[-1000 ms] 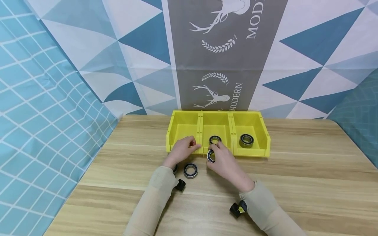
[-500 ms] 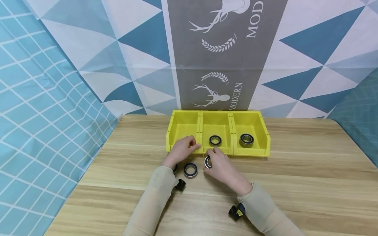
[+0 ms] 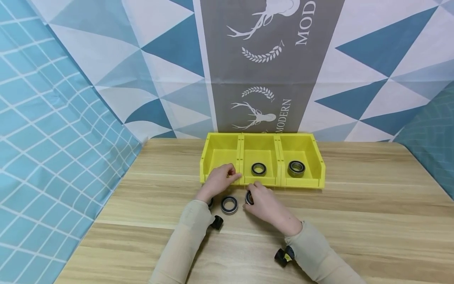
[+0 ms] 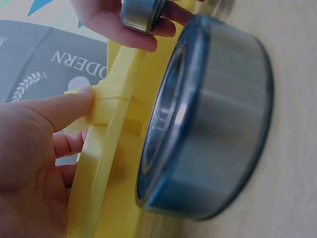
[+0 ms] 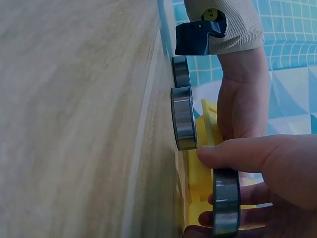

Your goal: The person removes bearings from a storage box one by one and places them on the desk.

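Note:
Between its thumb and fingers, my right hand (image 3: 267,204) holds a ball bearing (image 5: 226,198) on edge, just in front of the middle yellow bin (image 3: 260,149). My left hand (image 3: 218,181) is at the front of the left yellow bin (image 3: 221,152). In the left wrist view its thumb lies on the yellow rim (image 4: 110,110), with fingers bent around the other side. A second bearing (image 3: 229,212) lies flat on the table between the hands and looms large in the left wrist view. Another bearing (image 3: 211,204) is partly hidden by the left wrist.
One bearing (image 3: 259,174) lies in the middle bin. A thicker-looking bearing or stack (image 3: 296,173) sits in the right bin (image 3: 298,150). The three joined bins stand on a wooden table (image 3: 372,221) close to the patterned backdrop (image 3: 372,79).
My right hand has drawn back and down from the middle bin's front edge with its bearing, uncovering the bearing inside that bin. My left hand has stayed in place.

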`<state>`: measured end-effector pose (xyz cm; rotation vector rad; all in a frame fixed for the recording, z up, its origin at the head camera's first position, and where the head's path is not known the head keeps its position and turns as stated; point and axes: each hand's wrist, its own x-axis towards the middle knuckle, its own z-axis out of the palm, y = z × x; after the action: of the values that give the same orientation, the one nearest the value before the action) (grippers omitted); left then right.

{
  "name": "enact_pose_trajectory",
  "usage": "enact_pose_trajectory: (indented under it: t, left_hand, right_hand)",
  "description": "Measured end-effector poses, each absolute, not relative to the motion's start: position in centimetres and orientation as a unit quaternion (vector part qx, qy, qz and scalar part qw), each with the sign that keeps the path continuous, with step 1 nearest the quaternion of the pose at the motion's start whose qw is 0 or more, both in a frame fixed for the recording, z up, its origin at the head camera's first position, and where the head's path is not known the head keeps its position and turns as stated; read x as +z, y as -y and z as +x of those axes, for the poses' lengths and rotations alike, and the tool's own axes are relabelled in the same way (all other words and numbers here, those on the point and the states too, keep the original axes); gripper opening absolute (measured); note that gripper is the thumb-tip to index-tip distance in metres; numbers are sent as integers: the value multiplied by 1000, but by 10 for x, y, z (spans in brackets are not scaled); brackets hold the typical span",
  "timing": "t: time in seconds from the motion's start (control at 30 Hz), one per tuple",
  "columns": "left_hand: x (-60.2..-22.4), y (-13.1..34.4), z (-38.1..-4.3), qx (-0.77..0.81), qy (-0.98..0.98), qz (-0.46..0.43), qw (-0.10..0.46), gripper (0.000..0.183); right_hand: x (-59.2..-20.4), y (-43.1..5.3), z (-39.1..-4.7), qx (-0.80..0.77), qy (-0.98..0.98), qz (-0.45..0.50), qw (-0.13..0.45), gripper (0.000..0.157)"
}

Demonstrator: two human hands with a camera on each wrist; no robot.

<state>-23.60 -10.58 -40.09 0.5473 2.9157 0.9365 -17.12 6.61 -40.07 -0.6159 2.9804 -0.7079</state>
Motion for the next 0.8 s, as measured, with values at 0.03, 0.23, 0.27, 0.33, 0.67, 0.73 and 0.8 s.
enact_pose_trajectory:
  t: [0.03, 0.23, 0.27, 0.33, 0.67, 0.73, 0.8]
  left_hand:
    - [-401, 106, -236, 302, -937, 174, 15, 27]
    - [-403, 107, -237, 301, -937, 174, 11, 28]
    - [-403, 107, -237, 301, -937, 176, 10, 27]
    - [-403, 107, -237, 302, -937, 177, 10, 27]
    - [-404, 106, -239, 296, -940, 172, 13, 28]
    - [-405, 106, -239, 295, -940, 170, 13, 28]
    - [-405, 106, -240, 293, -941, 169, 13, 28]
  right_hand:
    - [-401, -66, -171, -224, -953, -201, 9, 47]
    - [-401, -66, -171, -207, -952, -224, 9, 46]
    - [-402, -65, -171, -202, -953, -227, 9, 46]
    - [-403, -65, -170, -195, -953, -232, 10, 46]
    - [-406, -66, -171, -181, -949, -258, 2, 45]
    - [-407, -66, -172, -176, -948, -264, 1, 46]
    - [-408, -66, -172, -172, -948, -268, -1, 47]
